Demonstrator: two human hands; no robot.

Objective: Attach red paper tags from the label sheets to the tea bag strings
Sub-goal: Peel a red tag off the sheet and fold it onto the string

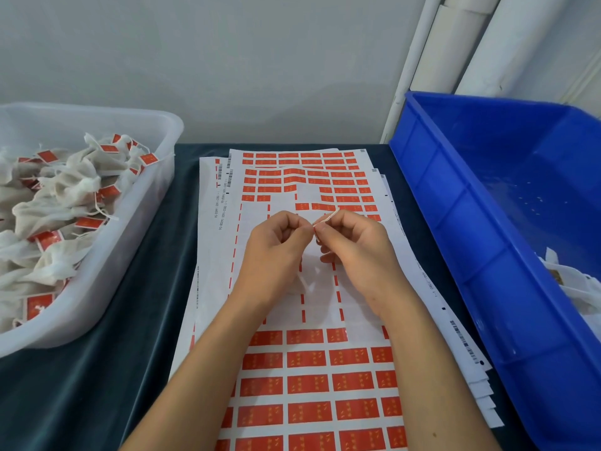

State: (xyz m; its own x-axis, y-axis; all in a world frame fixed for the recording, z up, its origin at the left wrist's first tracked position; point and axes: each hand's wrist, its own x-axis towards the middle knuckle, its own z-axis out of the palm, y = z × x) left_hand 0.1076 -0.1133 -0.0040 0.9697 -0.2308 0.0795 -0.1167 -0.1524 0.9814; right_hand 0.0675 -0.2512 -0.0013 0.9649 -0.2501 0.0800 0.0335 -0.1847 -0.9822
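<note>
Both hands meet above the middle of the label sheets (312,379), fingertips nearly touching. The right hand (354,245) has a narrow grip: thumb and forefinger pinch a thin white tea bag string (329,217), whose free end pokes up and away from the pinch. A sliver of red tag (314,225) shows at the pinch, just between the two hands; it is mostly hidden by the fingers, so it may be folded round the string, but I cannot tell. The left hand (276,245) has its fingers curled in, thumb and forefinger closed toward that same spot, and seems to hold the tag's other edge.

Directly under the grip lies a bare stretch of backing paper with only red strips left on it. Full rows of red tags remain on the sheets nearer the person and farther away beyond the grip. Several sheets are stacked, their edges fanned out to the right of the grip.

Well to the left of the grip stands a clear plastic tub (136,222) heaped with tea bags (61,196) already carrying red tags. To the right sits a blue crate (471,222), with a few untagged bags (572,281) in its near corner. Everything rests on a dark worktop (136,369).
</note>
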